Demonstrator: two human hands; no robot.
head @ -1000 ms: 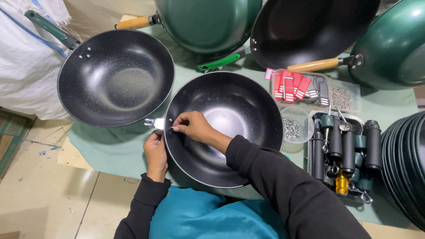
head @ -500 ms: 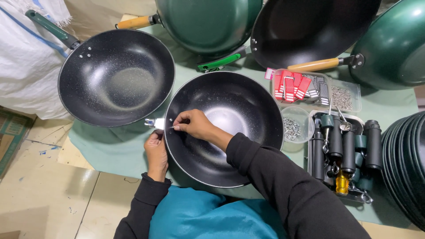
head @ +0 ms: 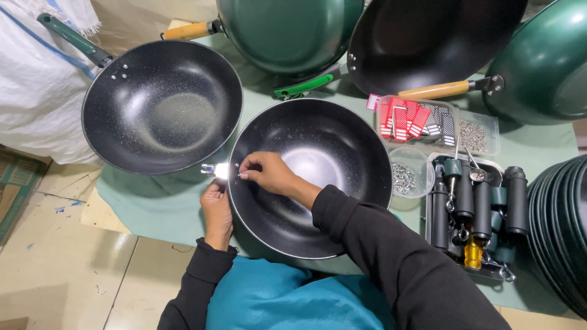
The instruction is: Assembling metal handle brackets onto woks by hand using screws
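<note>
Pinching a small fastener inside the black wok [head: 318, 183] on the green mat [head: 153, 201] with right hand [head: 269, 174], left hand [head: 217, 205] gripping its metal bracket [head: 214, 170]; judging wok stiff, heavy, slippery-coated, best taken at the rim.

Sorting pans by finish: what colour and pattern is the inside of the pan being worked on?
Black with fine pale speckles, glossy at the middle; the pan shows in the head view.

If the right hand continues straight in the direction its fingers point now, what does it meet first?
The right hand points left, so it would probably first meet the inner wall of the black pan, near the shiny metal bracket; depth is unclear.
</note>
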